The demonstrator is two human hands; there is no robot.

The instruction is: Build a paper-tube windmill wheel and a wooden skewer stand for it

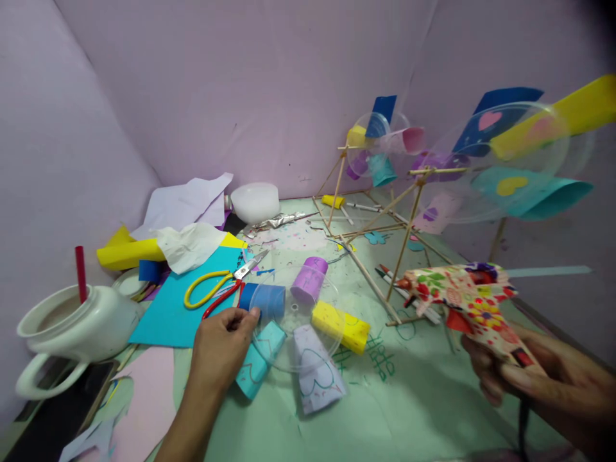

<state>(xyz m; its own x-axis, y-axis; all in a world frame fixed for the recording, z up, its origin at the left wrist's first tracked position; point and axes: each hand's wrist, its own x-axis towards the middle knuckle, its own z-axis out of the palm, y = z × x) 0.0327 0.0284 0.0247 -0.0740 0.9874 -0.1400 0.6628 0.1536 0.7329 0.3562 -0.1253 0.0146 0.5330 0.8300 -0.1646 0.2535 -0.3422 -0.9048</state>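
Observation:
My left hand (224, 350) is closed, with its thumb and fingertip pinched at the lower edge of a blue paper tube (262, 299). That tube meets the rim of a clear plastic disc (294, 346) lying on the table. Round the disc sit a purple paper tube (309, 280), a yellow one (353, 330), a pale lilac one (317, 385) with a drawn heart, and a turquoise one (250, 378). In my right hand (534, 378) is a flower-patterned glue gun (474, 298), raised at the right with its nozzle pointing left; a dark cord hangs below.
Yellow-and-red-handled scissors (235, 276) lie on turquoise paper (163, 314). A white cup (52, 321) and a dark phone (62, 410) are at the left. Stick frames (407, 244) carrying a large paper-tube wheel (524, 138) and a smaller one (380, 144) rise at the right. A white bottle (255, 202) lies behind.

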